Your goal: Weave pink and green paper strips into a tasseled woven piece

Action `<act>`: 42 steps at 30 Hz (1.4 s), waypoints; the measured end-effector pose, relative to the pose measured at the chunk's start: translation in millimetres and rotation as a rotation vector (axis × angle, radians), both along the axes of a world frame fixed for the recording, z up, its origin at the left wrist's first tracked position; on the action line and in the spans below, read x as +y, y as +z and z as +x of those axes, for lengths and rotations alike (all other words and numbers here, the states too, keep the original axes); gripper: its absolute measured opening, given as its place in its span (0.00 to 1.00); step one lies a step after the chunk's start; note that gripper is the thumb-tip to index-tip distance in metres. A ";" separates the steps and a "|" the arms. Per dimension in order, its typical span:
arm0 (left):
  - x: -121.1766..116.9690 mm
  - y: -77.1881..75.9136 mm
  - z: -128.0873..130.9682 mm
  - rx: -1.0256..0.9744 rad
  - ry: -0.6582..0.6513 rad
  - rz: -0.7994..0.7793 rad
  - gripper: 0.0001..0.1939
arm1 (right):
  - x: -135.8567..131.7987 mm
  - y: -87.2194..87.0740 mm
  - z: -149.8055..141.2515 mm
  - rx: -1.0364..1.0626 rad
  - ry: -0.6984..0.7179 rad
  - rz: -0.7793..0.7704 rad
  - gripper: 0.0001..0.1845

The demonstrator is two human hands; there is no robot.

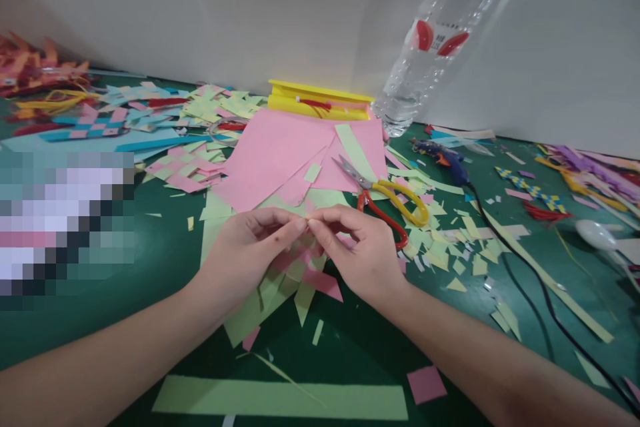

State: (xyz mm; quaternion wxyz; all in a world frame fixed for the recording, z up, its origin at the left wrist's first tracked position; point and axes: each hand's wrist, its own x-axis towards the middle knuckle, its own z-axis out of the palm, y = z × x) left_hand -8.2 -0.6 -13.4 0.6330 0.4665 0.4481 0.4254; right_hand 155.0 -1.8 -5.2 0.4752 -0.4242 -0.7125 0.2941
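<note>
Left of the scissors (373, 185), the left hand (245, 237) and right hand (363, 240) meet, thumbs and forefingers pinched on a tiny piece (308, 219), too small to identify; pink paper (283, 150) lies under the scissors.

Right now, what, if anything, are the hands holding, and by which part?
The left hand and right hand meet in closed pinches; anything held there is too small and hidden to name, so its part cannot be told.

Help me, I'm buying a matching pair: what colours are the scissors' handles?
One yellow handle and one red handle, best seen in the head view.
</note>
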 end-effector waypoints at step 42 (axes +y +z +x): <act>1.8 2.2 3.6 -0.098 -0.014 -0.006 0.14 | -0.6 -6.4 -0.7 0.112 0.082 -0.095 0.06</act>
